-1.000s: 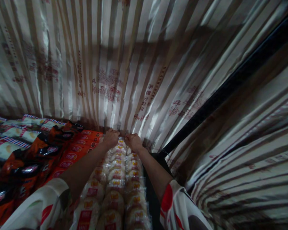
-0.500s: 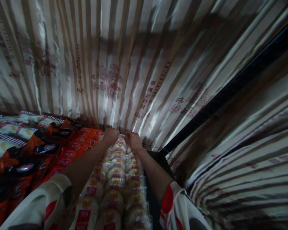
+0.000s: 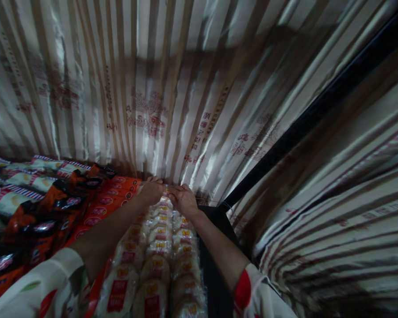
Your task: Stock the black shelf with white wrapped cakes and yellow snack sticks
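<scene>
Both my arms reach forward over rows of clear-wrapped round cakes (image 3: 159, 260) with red and yellow labels. My left hand (image 3: 151, 191) rests at the far end of the rows, fingers curled down onto the last packs. My right hand (image 3: 183, 198) lies beside it, fingers bent and pinching at the far packs. The two hands nearly touch. What the fingertips hold is hidden.
Orange-red snack packs (image 3: 99, 210) lie left of the cakes, with dark orange bags (image 3: 43, 212) and striped white packs (image 3: 16, 185) further left. A shiny striped curtain (image 3: 172, 88) hangs right behind. A black frame bar (image 3: 305, 123) runs diagonally on the right.
My right hand has shifted a little nearer to me and toward the left hand. The left hand's fingers have loosened slightly. The view has tilted a bit.
</scene>
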`<state>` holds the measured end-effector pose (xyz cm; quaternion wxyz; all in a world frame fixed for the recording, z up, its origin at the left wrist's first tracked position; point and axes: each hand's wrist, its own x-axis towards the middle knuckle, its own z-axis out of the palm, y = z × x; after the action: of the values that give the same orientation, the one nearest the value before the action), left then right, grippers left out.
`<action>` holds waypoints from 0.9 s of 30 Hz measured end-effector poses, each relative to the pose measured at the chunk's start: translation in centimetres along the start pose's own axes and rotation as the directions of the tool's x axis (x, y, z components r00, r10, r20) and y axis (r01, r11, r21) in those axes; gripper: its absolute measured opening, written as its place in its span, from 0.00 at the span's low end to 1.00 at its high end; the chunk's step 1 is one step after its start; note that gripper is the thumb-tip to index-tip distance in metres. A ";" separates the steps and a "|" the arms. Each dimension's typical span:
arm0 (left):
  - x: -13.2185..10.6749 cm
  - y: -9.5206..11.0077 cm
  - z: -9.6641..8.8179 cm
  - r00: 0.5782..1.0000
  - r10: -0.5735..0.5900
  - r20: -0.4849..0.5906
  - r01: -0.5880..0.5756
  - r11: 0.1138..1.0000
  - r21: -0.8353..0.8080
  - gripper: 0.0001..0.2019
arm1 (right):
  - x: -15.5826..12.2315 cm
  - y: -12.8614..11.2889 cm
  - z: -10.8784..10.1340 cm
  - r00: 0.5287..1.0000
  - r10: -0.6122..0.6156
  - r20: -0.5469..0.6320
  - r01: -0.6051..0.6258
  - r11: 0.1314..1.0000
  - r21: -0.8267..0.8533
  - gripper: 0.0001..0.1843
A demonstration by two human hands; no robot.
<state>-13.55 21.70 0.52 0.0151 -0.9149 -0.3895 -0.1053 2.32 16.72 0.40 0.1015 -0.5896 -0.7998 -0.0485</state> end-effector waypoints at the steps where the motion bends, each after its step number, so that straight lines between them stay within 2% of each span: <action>1: 0.0 0.1 0.0 1.000 -0.014 0.000 0.014 1.000 0.004 0.11 | 0.1 0.0 0.1 1.000 0.016 0.000 -0.016 1.000 -0.001 0.13; 5: 0.2 0.4 -0.1 0.997 -0.075 0.000 0.075 0.997 0.003 0.11 | 0.6 0.2 0.6 0.998 0.060 -0.001 -0.060 0.997 0.042 0.10; 13: 0.3 0.7 0.4 0.995 -0.097 -0.024 0.097 0.995 -0.022 0.11 | 1.1 -0.3 0.7 0.984 0.180 0.002 -0.180 0.982 0.055 0.08; 20: 0.7 0.2 0.4 0.987 -0.153 -0.058 0.147 0.985 -0.090 0.12 | 1.3 -0.9 0.6 0.969 0.241 -0.052 -0.241 0.970 0.004 0.10; 27: 0.4 -0.6 1.3 0.979 -0.199 -0.049 0.189 0.969 -0.161 0.10 | 1.2 -1.1 1.0 0.958 0.283 -0.039 -0.282 0.959 0.030 0.09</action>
<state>-13.47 22.50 -0.75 -0.0542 -0.8669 -0.4669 -0.1659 0.78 17.72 -0.21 0.1314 -0.6953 -0.7057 -0.0363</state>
